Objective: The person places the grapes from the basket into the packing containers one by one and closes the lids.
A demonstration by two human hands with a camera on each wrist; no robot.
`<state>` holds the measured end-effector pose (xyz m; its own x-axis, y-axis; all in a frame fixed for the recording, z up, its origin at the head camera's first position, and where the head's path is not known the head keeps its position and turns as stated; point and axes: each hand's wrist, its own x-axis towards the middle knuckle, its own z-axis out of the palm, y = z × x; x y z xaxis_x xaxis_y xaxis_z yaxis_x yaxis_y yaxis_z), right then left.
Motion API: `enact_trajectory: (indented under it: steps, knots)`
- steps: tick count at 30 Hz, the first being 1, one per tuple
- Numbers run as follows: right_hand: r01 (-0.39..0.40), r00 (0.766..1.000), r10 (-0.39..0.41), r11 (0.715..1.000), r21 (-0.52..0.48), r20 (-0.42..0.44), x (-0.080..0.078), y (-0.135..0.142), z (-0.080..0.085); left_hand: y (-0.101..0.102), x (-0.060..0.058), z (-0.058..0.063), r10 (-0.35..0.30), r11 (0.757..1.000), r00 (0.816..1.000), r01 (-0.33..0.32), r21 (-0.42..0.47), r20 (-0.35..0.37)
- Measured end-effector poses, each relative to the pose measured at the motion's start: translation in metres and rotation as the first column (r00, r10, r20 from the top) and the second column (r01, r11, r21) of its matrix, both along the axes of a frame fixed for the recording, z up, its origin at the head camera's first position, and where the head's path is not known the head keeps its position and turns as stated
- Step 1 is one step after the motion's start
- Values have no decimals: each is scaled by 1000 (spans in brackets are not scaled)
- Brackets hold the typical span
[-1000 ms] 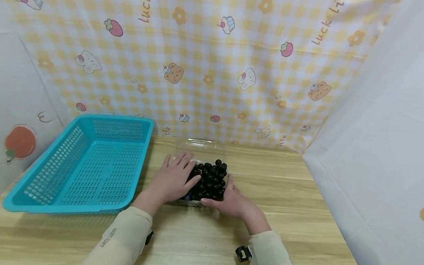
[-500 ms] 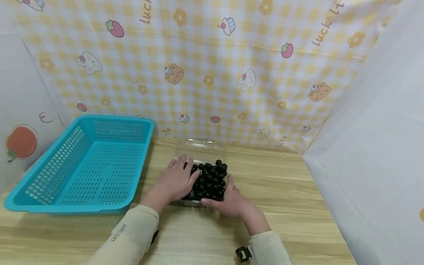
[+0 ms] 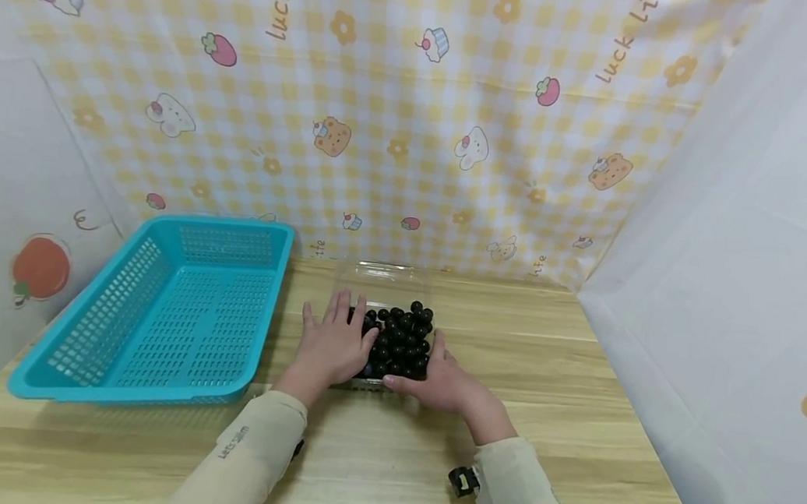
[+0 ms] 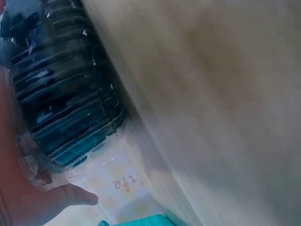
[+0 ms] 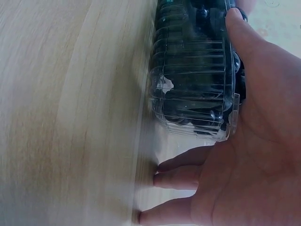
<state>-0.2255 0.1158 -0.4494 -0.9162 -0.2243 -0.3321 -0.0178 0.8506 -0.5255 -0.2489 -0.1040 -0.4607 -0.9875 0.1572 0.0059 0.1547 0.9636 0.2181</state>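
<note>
A clear plastic clamshell box stands on the table, filled with glossy black, grape-like balls. Its transparent lid is folded back behind it. My left hand lies over the box's left side, fingers straight and spread, covering part of the contents. At the front right corner is my right hand, its thumb along the front rim and its fingers down the right side. In the right wrist view, the palm meets the rim of the ribbed box, while the fingers reach down to the table.
A turquoise perforated basket stands left of the box, with nothing in it. Wood-grain table extends to the right and front. A yellow checked cloth hangs close behind, and white sheets flank both sides.
My left hand has shifted slightly right over the box, first with its fingers drawn together, then spread again with the thumb-side edge nearer the balls. The right hand has stayed in place.
</note>
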Motion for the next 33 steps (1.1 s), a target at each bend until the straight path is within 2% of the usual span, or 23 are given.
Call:
enact_trajectory:
  steps: [6, 10, 17, 23, 26, 27, 30, 32, 33]
  knots:
    - [-12, 1000, 12, 1000, -1, -1, -1, -2, 2, -2, 3, 3, 13, 999, 1000, -13, -31, 14]
    - [-10, 1000, 10, 1000, -23, 0, 0, -2, 4, -4, 5, 6, 10, 1000, 1000, -10, -16, 17]
    - [-20, 1000, 20, 999, -44, 0, 0, 3, 8, -5, 7, 8, 9, 992, 1000, -13, 128, 29]
    - [-63, 998, 63, 997, -36, -18, -4, 9, 15, -9, 8, 10, 26, 963, 998, -41, 268, 57]
    - [-56, 997, 53, 997, -53, -54, -9, 11, 21, -12, 5, 13, 41, 916, 998, -59, 398, 53]
    - [-52, 997, 48, 997, -64, -68, -11, 12, 23, -13, 4, 14, 50, 891, 998, -63, 450, 41]
    - [-47, 993, 37, 995, -89, -111, -18, 11, 26, -16, -1, 14, 94, 795, 995, -82, 601, 10]
    - [-57, 989, 42, 993, -103, -140, -22, 9, 26, -17, -3, 13, 123, 750, 992, -105, 653, 18]
    - [-61, 988, 44, 992, -108, -151, -24, 8, 25, -17, -4, 13, 125, 737, 992, -117, 666, 36]
